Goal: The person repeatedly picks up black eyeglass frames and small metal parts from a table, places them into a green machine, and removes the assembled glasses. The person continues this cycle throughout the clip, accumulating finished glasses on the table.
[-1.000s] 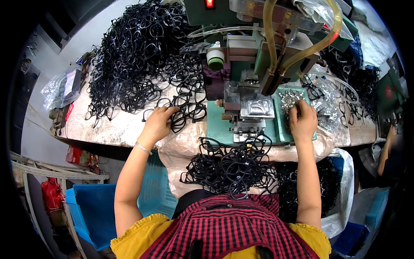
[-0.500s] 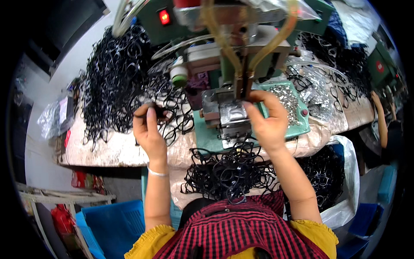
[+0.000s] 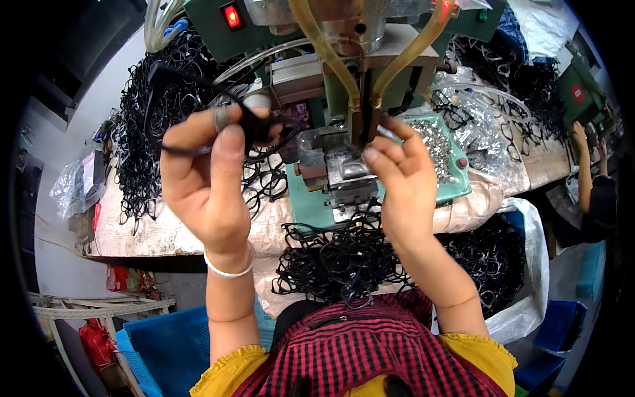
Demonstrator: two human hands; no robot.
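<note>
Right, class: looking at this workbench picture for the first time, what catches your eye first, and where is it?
Two raised hands fill the middle: the left hand pinches a black plastic spectacle frame, the right hand reaches the metal jig of the green bench machine. Heaps of black spectacle frames cover the table behind, with more in the person's lap.

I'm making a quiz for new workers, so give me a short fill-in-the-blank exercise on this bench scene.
1. The left hand holds up a ____ eyeglass frame.
2. The right hand reaches to the machine, whose body is painted ____.
3. The left wrist wears a white ____.
4. A lamp on the machine glows ____.

Missing words: black; green; bangle; red
</note>
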